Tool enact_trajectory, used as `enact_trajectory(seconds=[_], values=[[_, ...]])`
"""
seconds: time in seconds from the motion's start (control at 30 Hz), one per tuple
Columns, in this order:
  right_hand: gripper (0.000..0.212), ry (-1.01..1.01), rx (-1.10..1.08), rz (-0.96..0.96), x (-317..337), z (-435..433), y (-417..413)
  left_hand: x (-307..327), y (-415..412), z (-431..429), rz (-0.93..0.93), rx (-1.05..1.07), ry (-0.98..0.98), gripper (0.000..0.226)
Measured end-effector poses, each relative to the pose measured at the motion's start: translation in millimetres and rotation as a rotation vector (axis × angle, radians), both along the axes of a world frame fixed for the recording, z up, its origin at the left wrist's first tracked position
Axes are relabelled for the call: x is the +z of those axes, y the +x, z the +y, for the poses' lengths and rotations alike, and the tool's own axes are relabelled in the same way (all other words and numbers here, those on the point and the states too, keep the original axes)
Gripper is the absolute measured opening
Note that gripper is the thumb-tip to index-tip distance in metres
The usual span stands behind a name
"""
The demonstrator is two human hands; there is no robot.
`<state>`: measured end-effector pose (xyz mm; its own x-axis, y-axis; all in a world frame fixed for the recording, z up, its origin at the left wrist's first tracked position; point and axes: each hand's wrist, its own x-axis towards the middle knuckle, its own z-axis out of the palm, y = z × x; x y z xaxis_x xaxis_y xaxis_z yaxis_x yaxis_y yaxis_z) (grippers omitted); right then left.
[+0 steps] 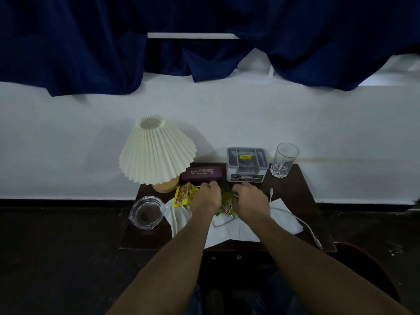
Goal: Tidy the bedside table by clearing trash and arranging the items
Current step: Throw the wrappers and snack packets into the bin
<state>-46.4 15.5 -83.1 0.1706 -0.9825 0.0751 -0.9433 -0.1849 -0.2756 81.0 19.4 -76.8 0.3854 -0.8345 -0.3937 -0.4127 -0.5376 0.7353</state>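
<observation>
On the dark bedside table (302, 192), my left hand (208, 195) is closed on a yellow snack wrapper (183, 194). My right hand (250, 200) grips a green snack wrapper (227, 204) that lies between the two hands. Both wrappers rest on crumpled white tissue paper (236, 233) spread over the table's front half. A white charging cable (304, 226) runs across the tissue to the right front corner.
A pleated cream lamp (156, 153) stands at the back left, a maroon glasses case (201, 175) beside it. A grey organiser box (246, 164) and a drinking glass (283, 161) stand at the back right. A glass ashtray (146, 214) sits at the left edge.
</observation>
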Motion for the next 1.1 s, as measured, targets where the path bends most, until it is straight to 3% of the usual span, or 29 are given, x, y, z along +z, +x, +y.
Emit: enact_trajectory(seconds=[0.13,0.2,0.33,0.43,0.5,0.6,0.73,0.83,0.93,1.0,1.1], values=[[0.026,-0.078,0.110,-0.164,13.2,-0.7,-19.0,13.3,1.1,0.3,0.016,0.028,-0.104,0.088],[0.029,-0.116,0.143,-0.263,20.7,-3.3,-27.0,23.7,1.8,-2.5,0.165,-0.018,-0.063,0.098],[0.030,-0.212,0.113,-0.453,36.6,-5.8,-39.4,42.7,-1.9,0.8,0.358,-0.128,0.031,0.064],[0.028,-0.217,0.071,-0.566,45.5,-4.1,-47.6,43.8,-3.7,1.3,0.251,-0.176,-0.019,0.072],[0.025,-0.167,0.039,-0.615,48.8,-3.2,-52.4,45.9,-2.7,0.4,0.291,-0.188,-0.080,0.068],[0.025,-0.129,0.051,-0.627,50.1,-1.8,-56.8,53.0,-5.2,1.8,0.480,-0.185,-0.079,0.033],[0.027,-0.159,0.112,-0.600,47.3,1.6,-58.9,50.3,-11.1,1.2,0.558,-0.136,-0.047,0.024],[0.035,-0.001,0.049,-0.627,44.6,4.4,-63.2,47.1,-9.2,-1.6,0.576,-0.089,-0.080,0.034],[0.060,0.413,-0.122,-1.003,49.1,5.9,-64.1,46.3,-6.7,-2.3,0.564,-0.121,-0.123,0.028],[0.046,0.539,-0.183,-1.081,52.5,6.0,-65.2,46.2,-5.4,-1.9,0.562,-0.146,-0.153,0.026],[0.023,0.487,-0.230,-1.167,50.0,7.7,-64.1,46.4,-2.7,-0.6,0.572,-0.166,-0.175,0.028]])
